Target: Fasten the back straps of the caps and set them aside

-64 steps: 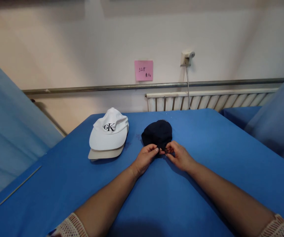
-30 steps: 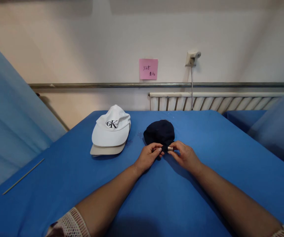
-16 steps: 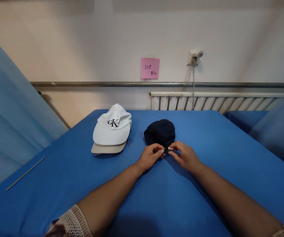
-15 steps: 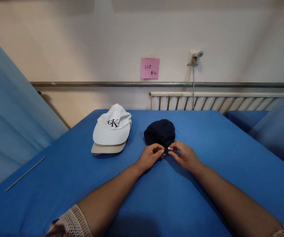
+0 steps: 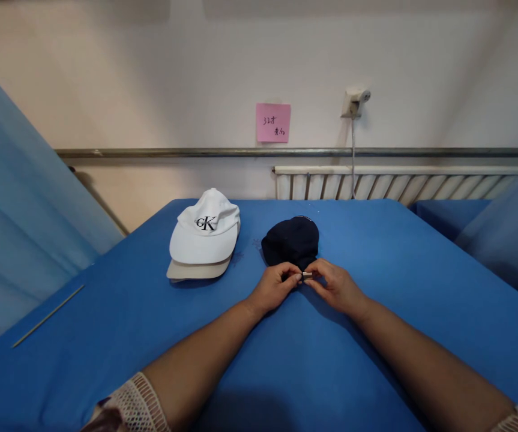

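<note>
A dark navy cap (image 5: 291, 239) lies on the blue-covered table, its back strap side toward me. My left hand (image 5: 277, 285) pinches the cap's strap between thumb and fingers. From the other side, my right hand (image 5: 333, 283) grips the small metal buckle (image 5: 307, 275) on that strap. The fingertips of both hands nearly meet there, and they partly hide the strap. To the left sits a white cap (image 5: 204, 227) with black letters, stacked over another cap with a beige brim (image 5: 200, 270).
A thin stick (image 5: 48, 316) lies near the table's left edge. Blue curtains (image 5: 11, 210) hang at both sides. Behind the table (image 5: 240, 360) are a metal rail (image 5: 186, 153), a radiator (image 5: 394, 183), a plugged socket (image 5: 353, 105) and a pink note (image 5: 273, 123) on the wall.
My right hand has shifted slightly left, closer to my left hand, along with the buckle. The navy cap has barely moved, and the stacked caps stay put.
</note>
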`<move>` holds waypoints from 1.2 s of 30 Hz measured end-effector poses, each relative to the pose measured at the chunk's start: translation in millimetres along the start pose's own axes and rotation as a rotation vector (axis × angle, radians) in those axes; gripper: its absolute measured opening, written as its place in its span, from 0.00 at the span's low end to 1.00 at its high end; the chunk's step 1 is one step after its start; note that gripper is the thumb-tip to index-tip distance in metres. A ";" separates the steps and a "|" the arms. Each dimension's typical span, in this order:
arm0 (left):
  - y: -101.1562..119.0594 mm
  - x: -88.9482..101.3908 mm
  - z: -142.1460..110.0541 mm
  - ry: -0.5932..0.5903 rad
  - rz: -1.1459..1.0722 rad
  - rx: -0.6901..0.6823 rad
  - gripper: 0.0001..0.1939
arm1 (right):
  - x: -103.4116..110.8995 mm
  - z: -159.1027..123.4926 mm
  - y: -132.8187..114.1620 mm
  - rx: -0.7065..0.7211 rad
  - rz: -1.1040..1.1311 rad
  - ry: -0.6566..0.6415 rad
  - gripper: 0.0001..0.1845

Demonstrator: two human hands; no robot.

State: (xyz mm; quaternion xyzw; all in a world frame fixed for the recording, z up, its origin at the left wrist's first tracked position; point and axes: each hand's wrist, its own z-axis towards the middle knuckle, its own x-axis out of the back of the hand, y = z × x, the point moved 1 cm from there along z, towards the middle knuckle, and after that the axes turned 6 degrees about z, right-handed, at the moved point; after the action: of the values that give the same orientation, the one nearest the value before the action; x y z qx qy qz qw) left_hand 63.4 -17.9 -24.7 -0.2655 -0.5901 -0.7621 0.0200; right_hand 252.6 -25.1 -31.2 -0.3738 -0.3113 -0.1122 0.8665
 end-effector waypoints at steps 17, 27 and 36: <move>0.3 6.2 -1.7 0.047 0.058 -0.042 0.10 | -1.2 0.8 3.5 -0.035 0.022 0.002 0.06; 0.4 3.1 -2.4 0.053 0.126 -0.059 0.07 | -2.2 2.3 -0.8 -0.059 0.036 -0.032 0.07; 1.4 -2.4 -2.6 0.131 0.102 -0.038 0.12 | -5.5 1.5 0.5 -0.066 0.063 -0.029 0.07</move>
State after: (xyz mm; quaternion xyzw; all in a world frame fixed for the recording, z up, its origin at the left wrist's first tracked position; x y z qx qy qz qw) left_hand 65.0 -21.3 -24.9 -0.2453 -0.5586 -0.7870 0.0921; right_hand 247.8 -23.8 -34.1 -0.4132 -0.3083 -0.0897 0.8522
